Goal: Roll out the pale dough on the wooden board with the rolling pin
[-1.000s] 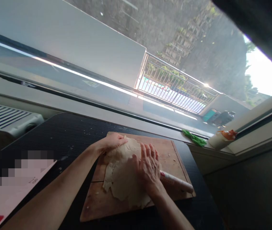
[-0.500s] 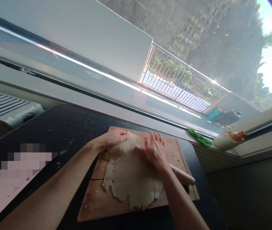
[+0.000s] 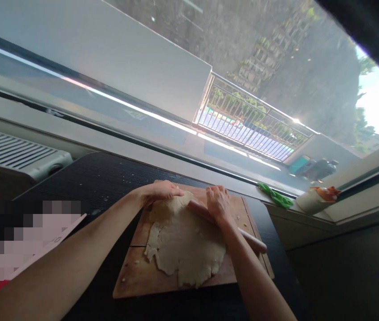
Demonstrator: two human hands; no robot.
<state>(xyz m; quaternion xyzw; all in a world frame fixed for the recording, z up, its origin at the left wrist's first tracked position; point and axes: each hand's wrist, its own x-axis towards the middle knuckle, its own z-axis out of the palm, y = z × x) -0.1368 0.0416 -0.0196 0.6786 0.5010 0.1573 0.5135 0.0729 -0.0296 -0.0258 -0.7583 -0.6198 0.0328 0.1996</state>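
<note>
A thin, rough-edged sheet of dough is spread over a wooden board. At the dough's far left edge, my left hand is closed, pinching the edge and holding it slightly raised; bare board shows beneath. A wooden rolling pin lies slantwise across the right part of the dough, its near end sticking out past my right forearm. Over the pin's middle lies my right hand, palm down, with its fingers curled over the far side. My wrist hides part of the pin.
The board rests on a black table specked with flour. Behind it runs a windowsill with a green cloth and a pale pot. A radiator stands at the left. Dough crumbs dot the board.
My left hand has lifted the dough's far left edge, uncovering board below. My right hand's fingers have curled, and more of the pin's far end shows. The whole view has shifted slightly.
</note>
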